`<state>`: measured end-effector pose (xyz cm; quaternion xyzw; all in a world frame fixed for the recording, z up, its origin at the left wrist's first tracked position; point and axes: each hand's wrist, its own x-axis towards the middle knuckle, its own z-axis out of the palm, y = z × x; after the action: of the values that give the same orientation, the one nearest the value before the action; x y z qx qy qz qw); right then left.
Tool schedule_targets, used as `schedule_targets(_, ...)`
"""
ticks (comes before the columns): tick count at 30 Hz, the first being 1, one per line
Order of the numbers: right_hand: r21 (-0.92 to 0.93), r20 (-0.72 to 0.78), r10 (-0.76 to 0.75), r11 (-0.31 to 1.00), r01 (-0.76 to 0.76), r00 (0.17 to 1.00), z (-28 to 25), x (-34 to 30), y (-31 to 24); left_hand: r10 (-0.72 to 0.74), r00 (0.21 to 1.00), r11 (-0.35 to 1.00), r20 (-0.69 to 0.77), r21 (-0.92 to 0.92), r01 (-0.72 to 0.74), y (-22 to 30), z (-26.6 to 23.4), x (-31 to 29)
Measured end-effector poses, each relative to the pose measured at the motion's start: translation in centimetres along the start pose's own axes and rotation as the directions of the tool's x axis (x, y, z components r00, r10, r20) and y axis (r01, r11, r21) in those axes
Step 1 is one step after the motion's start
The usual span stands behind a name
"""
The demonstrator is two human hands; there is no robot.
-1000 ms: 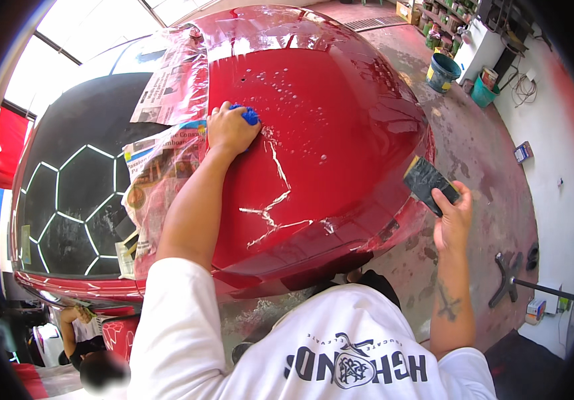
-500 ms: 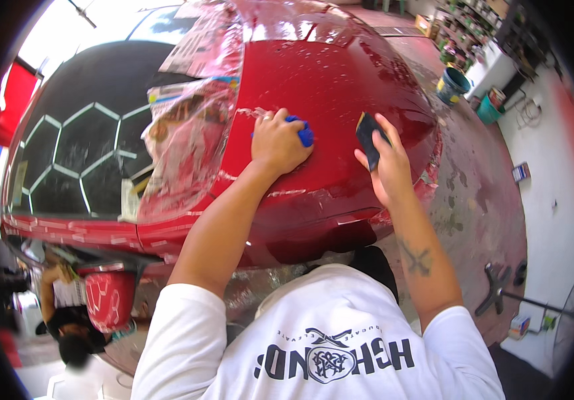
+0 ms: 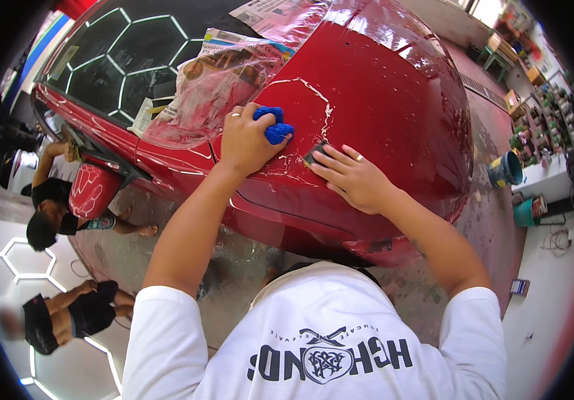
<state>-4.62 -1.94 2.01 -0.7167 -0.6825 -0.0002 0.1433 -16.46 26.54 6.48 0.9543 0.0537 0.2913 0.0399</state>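
My left hand [image 3: 252, 143], with a ring on one finger, rests on the red car hood [image 3: 380, 120] and grips a bunched blue cloth [image 3: 274, 127]. To its right, my right hand [image 3: 353, 179] presses a dark, flat sanding block [image 3: 315, 154] against the paint, its fingers laid over the block. Part of the block is hidden under the fingers. Whitish residue runs in a curved line [image 3: 327, 110] from the block toward the windshield side, with more smears between the two hands. Small droplets dot the wet, glossy hood.
Newspaper and clear plastic [image 3: 223, 87] cover the hood's windshield edge. Beside the door mirror [image 3: 93, 190], a co-worker in dark clothes [image 3: 50, 203] bends at the car; another person [image 3: 77, 313] is at lower left. Buckets [image 3: 505, 170] and crowded shelves [image 3: 553, 120] line the right side.
My right hand has come down and left, bringing the raised sanding block onto the hood. A curved whitish line now shows there. My view has shifted, and a second person appears at left.
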Motion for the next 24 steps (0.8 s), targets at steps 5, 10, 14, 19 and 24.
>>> schedule_targets(5, -0.055, 0.210, -0.097, 0.992, 0.111, 0.973, -1.9, -9.1, 5.6, -0.093, 0.995, 0.996, -0.039, 0.013, 0.094, -1.6, -3.1, -2.7)
schedule_targets(10, 0.007, 0.073, -0.234, 0.972, 0.234, 0.969, 0.1, -0.4, 2.6, -0.229, 0.949, 0.971, -0.216, 0.022, 0.239, -1.3, -1.4, -2.8)
schedule_targets(14, 0.037, -0.024, -0.243, 0.969, 0.244, 0.970, 1.8, 8.4, -1.0, -0.376, 0.857, 0.925, -0.352, -0.094, 0.367, -2.4, -0.6, -2.2)
schedule_targets(19, 0.032, 0.166, -0.240, 0.971, 0.238, 0.956, -0.5, -0.4, 2.6, -0.398, 0.845, 0.911, -0.357, -0.045, 0.410, -3.3, -0.7, -3.7)
schedule_targets(24, -0.007, 0.283, -0.208, 0.976, 0.219, 0.936, -2.1, -6.3, 5.3, -0.396, 0.850, 0.911, -0.348, -0.029, 0.412, -2.7, -0.3, -3.1)
